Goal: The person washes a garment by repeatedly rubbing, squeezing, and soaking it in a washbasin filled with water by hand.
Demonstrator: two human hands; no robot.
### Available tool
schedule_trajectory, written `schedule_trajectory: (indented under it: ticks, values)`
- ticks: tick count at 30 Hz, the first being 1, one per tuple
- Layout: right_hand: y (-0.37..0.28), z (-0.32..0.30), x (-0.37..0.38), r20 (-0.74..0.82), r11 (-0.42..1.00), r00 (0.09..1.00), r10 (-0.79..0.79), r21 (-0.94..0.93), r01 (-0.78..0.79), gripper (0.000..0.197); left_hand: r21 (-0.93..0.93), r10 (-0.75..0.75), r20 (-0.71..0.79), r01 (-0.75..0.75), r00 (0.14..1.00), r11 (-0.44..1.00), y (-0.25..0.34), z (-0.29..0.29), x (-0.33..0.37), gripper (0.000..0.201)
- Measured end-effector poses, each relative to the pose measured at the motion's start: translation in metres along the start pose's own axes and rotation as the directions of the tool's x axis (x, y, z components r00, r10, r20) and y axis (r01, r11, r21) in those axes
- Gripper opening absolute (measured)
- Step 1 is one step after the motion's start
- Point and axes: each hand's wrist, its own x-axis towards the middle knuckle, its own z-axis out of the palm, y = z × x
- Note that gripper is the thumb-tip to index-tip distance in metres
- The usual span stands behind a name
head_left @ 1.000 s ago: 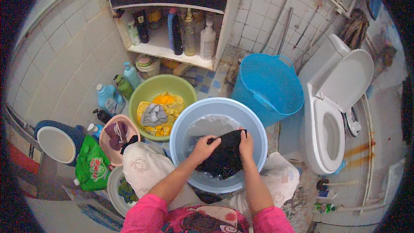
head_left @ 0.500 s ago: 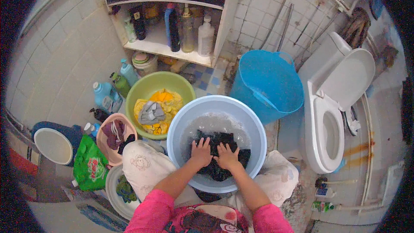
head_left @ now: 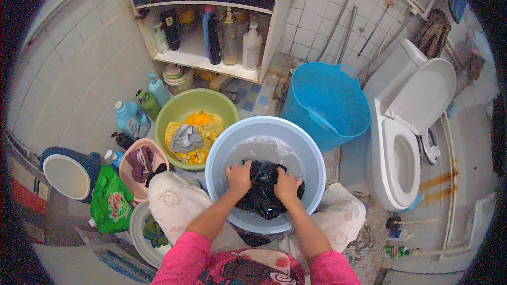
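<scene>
A light blue basin (head_left: 268, 121) stands between my knees with sudsy water in it. In the water lies a wet black cloth (head_left: 265, 189), bunched into a shiny heap; its exact kind does not show. My left hand (head_left: 240, 177) grips the cloth's left side, fingers curled in and tips partly hidden. At its right side my right hand (head_left: 287, 187) is closed on the same cloth, the thumb turned inward. Both forearms reach in from the lower edge, with pink sleeves pushed up.
A green basin (head_left: 232, 106) with yellow and grey clothes is behind left. Beside it sit a pink basin (head_left: 125, 164) with dark clothes and a green detergent bag (head_left: 111, 198). A tall blue tub (head_left: 327, 105) and a toilet (head_left: 395, 163) stand right. Bottles fill the shelf (head_left: 185, 54).
Both hands have gone from lying flat with spread fingers on the black cloth to gripping its two sides. The cloth is gathered into a narrower, higher heap.
</scene>
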Motion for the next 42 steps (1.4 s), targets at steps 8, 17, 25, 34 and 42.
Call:
schedule_trajectory:
  ticks: [8, 17, 25, 34, 42]
  values:
    - [0.026, -0.030, 0.010, -0.155, 0.652, 0.986, -0.066, 0.741, 0.160, 0.021, -0.624, 0.012, -0.019, -0.021, 1.000, 0.781, 0.007, -0.013, 0.012, 0.021]
    - [0.023, -0.073, -0.012, 0.201, 0.911, 0.935, -0.293, 0.356, 0.209, 0.027, -0.154, 0.087, 0.276, -0.045, 0.957, 0.987, -0.006, -0.030, 0.002, 0.027]
    - [0.003, -0.041, -0.002, 0.120, 0.997, 0.992, 0.045, -0.065, -0.038, 0.035, -0.063, 0.082, -0.008, -0.082, 0.997, 0.995, -0.019, 0.024, 0.008, 0.053]
    - [0.017, -0.029, 0.009, 0.121, 0.952, 0.992, -0.040, 0.307, 0.001, 0.040, -0.113, -0.032, 0.196, 0.055, 0.980, 0.992, -0.011, 0.015, 0.015, 0.048]
    - [0.042, -0.069, 0.024, 0.132, 0.332, 0.989, 0.071, 0.932, -0.148, 0.029, -0.573, 0.194, -0.102, -0.217, 0.976, 0.790, 0.010, -0.055, 0.014, 0.023]
